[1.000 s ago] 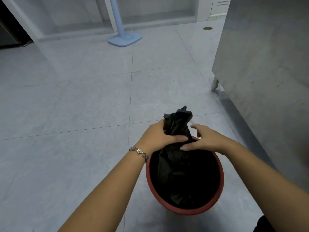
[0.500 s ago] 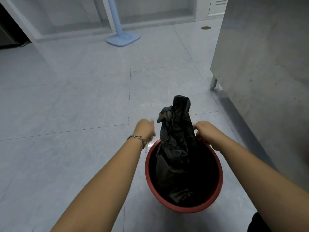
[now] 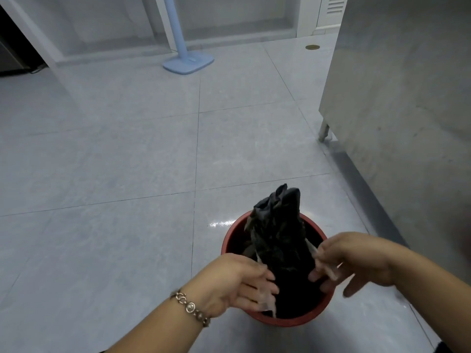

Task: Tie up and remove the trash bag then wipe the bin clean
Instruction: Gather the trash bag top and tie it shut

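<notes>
A black trash bag (image 3: 277, 238) stands gathered into a tall neck inside the round red bin (image 3: 230, 238) on the floor. My left hand (image 3: 237, 284), with a bracelet on its wrist, reaches to the bag's lower left. A pale thin tie strip (image 3: 266, 300) hangs from its blurred fingers. On the bag's lower right, my right hand (image 3: 354, 261) has its fingers curled, and a pale tie strip (image 3: 312, 249) runs from the bag into them. Both hands are over the bin's near rim. The bag's contents are hidden.
The bin stands on grey floor tiles (image 3: 114, 161). A steel cabinet (image 3: 407, 110) on a short leg (image 3: 323, 131) rises close on the right. A light blue mop head (image 3: 188, 63) with its pole rests on the floor far back. A small brass floor drain (image 3: 312, 47) lies beyond.
My hands let go of the bag's neck and spread apart. They then dropped lower and nearer me, closing in on both sides of the bag with pale strips. The bag's neck now stands free.
</notes>
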The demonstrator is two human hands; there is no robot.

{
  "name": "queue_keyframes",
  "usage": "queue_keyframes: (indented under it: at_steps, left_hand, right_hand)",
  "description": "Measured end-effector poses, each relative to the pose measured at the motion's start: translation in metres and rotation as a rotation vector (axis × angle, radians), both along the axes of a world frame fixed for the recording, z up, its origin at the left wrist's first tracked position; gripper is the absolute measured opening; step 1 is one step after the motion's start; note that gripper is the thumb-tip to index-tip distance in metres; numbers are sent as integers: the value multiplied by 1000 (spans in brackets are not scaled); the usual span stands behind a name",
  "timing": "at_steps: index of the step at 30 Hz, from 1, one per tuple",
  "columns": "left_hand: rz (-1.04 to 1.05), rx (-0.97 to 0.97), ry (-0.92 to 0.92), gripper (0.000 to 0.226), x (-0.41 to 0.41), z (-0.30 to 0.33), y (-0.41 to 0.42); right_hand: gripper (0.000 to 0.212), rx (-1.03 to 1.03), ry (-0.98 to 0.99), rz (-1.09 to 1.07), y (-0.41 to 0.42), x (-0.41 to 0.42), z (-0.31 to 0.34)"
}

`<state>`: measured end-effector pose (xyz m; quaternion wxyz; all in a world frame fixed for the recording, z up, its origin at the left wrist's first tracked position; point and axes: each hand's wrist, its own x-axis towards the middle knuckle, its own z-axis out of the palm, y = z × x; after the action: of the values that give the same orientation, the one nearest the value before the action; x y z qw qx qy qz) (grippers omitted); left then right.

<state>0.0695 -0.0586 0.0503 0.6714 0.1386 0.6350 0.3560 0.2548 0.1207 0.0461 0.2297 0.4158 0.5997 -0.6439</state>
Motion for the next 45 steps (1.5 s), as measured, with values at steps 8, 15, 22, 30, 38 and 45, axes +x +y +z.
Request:
queue_keyframes:
  at_steps: [8,15,22,30,38,45]
  left_hand:
    - [210,243,-10,17,27,-24,28]
    - [254,408,67,21,15,-36,43]
    - [-48,310,778,35,-1,-28,42]
    - [60,412,413,9,16,-26,48]
    - [-255,488,263,41,-4,-23,47]
    - [-415,539,1061,20,11,-23,48]
  right_hand:
    - [27,-423,195,51,-30,-22,-8]
    - [48,-724,448,-261,-11,-30,-8]
    - [15,-336,320,-193,-28,-42,-8]
    - [6,212,416,158,-44,-43,-2]
    - [51,189,361,480,-24,-13,5]
    - [25,692,425,427,-21,-20,19]
